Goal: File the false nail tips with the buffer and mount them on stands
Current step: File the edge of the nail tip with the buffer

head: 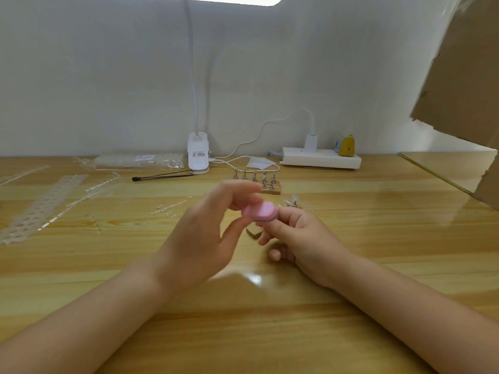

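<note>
Head view: two bare hands work a pink foam buffer block [259,211] above the middle of the glossy wooden table [351,238].

Left hand [199,238] pinches the buffer between thumb and fingertips; right hand [302,238] has its fingers curled round something small pressed to the block's purple edge, too hidden to name. Small metal nail stands [255,176] sit in a row toward the far edge, near a white clip lamp [198,153] and a white power strip [321,157]. Clear plastic strips [43,203] lie toward the left edge.
</note>
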Motion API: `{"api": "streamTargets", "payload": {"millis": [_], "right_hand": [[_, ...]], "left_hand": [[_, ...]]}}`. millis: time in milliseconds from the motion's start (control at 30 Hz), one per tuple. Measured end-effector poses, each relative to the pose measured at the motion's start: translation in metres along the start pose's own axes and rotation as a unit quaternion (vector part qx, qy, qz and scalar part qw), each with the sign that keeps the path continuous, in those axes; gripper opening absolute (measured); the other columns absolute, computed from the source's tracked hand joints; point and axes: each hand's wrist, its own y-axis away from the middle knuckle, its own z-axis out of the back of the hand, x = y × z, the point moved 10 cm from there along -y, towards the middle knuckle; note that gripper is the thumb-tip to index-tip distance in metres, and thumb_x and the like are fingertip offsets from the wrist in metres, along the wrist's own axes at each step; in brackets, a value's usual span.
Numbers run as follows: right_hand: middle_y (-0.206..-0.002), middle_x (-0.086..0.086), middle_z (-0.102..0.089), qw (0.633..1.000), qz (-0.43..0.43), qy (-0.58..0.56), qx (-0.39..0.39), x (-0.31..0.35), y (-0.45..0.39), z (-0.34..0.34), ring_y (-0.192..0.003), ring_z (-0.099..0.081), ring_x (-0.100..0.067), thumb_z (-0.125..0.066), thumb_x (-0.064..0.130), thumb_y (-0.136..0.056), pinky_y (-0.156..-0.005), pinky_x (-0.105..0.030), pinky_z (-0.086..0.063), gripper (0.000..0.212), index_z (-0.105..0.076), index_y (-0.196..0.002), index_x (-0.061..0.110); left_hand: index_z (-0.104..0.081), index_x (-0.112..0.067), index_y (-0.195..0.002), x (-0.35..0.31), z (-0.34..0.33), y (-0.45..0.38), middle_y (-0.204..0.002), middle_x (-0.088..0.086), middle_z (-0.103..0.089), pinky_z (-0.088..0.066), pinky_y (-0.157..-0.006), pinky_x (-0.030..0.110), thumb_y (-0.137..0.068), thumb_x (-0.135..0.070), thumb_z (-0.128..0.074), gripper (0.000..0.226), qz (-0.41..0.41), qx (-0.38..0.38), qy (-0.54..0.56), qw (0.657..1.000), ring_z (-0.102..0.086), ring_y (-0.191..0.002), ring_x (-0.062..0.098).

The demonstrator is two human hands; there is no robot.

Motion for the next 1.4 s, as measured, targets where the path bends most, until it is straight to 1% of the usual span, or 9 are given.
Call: {"api": "streamTargets", "payload": {"millis": [167, 367, 533, 667, 767, 900, 1233, 1300, 1400], "right_hand": [[-0.07, -0.002, -0.061, 0.999, -0.004, -0.026, 0.027, 0.001, 0.0, -0.002, -0.065, -0.058, -0.007, -0.064, 0.028, -0.075, -0.046, -0.019, -0.043, 0.022, -0.065, -0.086, 0.009], [-0.07, -0.001, -0.061, 0.999, -0.007, -0.02, 0.04, 0.001, 0.001, -0.004, -0.065, -0.059, -0.006, -0.067, 0.033, -0.071, -0.047, -0.019, -0.043, 0.03, -0.065, -0.089, 0.009], [-0.069, -0.004, -0.062, 0.998, -0.026, -0.054, 0.014, 0.0, 0.002, 0.0, -0.063, -0.059, -0.009, -0.067, 0.024, -0.072, -0.044, -0.02, -0.042, 0.024, -0.063, -0.086, 0.004], [-0.07, -0.002, -0.066, 0.995, -0.044, -0.08, -0.029, -0.002, 0.002, 0.006, -0.058, -0.059, -0.01, -0.07, 0.014, -0.072, -0.042, -0.019, -0.041, 0.021, -0.065, -0.087, 0.0], [-0.07, -0.003, -0.067, 0.994, -0.045, -0.086, -0.049, -0.003, 0.002, 0.008, -0.056, -0.058, -0.01, -0.069, 0.007, -0.078, -0.042, -0.019, -0.041, 0.008, -0.067, -0.083, 0.001], [-0.06, -0.002, -0.062, 0.996, -0.038, -0.066, -0.042, -0.004, 0.003, 0.007, -0.055, -0.057, -0.01, -0.071, 0.009, -0.077, -0.043, -0.019, -0.041, 0.01, -0.067, -0.081, 0.001], [-0.078, -0.007, -0.066, 0.996, 0.035, 0.062, -0.049, 0.008, 0.008, 0.005, -0.064, -0.058, -0.011, -0.06, 0.011, -0.091, -0.05, -0.024, -0.046, 0.013, -0.072, -0.087, 0.01], [-0.069, 0.0, -0.065, 0.946, 0.139, 0.267, -0.124, 0.03, 0.014, 0.015, -0.06, -0.056, -0.012, -0.063, 0.018, -0.089, -0.055, -0.025, -0.046, 0.012, -0.07, -0.079, 0.015], [-0.061, 0.009, -0.054, 0.786, 0.261, 0.531, -0.181, 0.054, 0.023, 0.005, -0.06, -0.047, -0.012, -0.066, 0.025, -0.084, -0.056, -0.026, -0.033, 0.017, -0.067, -0.069, 0.017]], "left_hand": [[-0.055, -0.008, -0.116, 0.019, 0.006, 0.007, -0.101, -0.005, -0.067, -0.048, -0.087, 0.022, -0.082, 0.006, -0.07, 0.04, 0.049, 0.008, -0.065, 0.997, -0.061, -0.092, 0.006], [-0.057, -0.006, -0.112, -0.001, -0.007, 0.004, -0.101, 0.0, -0.067, -0.049, -0.086, 0.02, -0.088, -0.005, -0.064, 0.026, -0.012, 0.038, -0.043, 0.998, -0.062, -0.094, 0.007], [-0.05, -0.004, -0.124, 0.052, 0.003, 0.012, -0.101, -0.003, -0.067, -0.044, -0.083, 0.029, -0.087, 0.003, -0.065, 0.041, 0.119, 0.048, -0.168, 0.977, -0.062, -0.096, 0.024], [-0.042, -0.019, -0.135, 0.069, -0.005, 0.02, -0.119, -0.004, -0.06, -0.04, -0.089, 0.031, -0.091, -0.019, -0.064, 0.049, 0.192, 0.09, -0.191, 0.958, -0.055, -0.11, 0.021], [-0.048, -0.025, -0.127, 0.048, -0.005, 0.015, -0.116, -0.01, -0.063, -0.045, -0.092, 0.028, -0.08, -0.029, -0.074, 0.054, 0.162, 0.062, -0.112, 0.979, -0.058, -0.109, 0.011], [-0.054, -0.03, -0.112, 0.014, -0.002, 0.009, -0.093, -0.016, -0.068, -0.04, -0.081, 0.004, -0.074, -0.041, -0.071, 0.043, 0.114, -0.01, -0.043, 0.992, -0.061, -0.091, -0.001], [-0.065, -0.016, -0.102, 0.01, 0.006, 0.012, -0.084, -0.01, -0.072, -0.046, -0.077, 0.011, -0.073, -0.018, -0.082, 0.034, 0.109, -0.055, -0.088, 0.989, -0.067, -0.083, 0.009], [-0.064, -0.016, -0.101, 0.015, 0.007, 0.013, -0.085, -0.011, -0.071, -0.049, -0.076, 0.022, -0.073, -0.017, -0.082, 0.033, 0.119, -0.058, -0.108, 0.985, -0.067, -0.082, 0.011], [-0.064, -0.017, -0.1, 0.023, 0.007, 0.013, -0.085, -0.012, -0.071, -0.049, -0.076, 0.034, -0.073, -0.017, -0.082, 0.033, 0.141, -0.063, -0.128, 0.98, -0.066, -0.082, 0.013]]}}
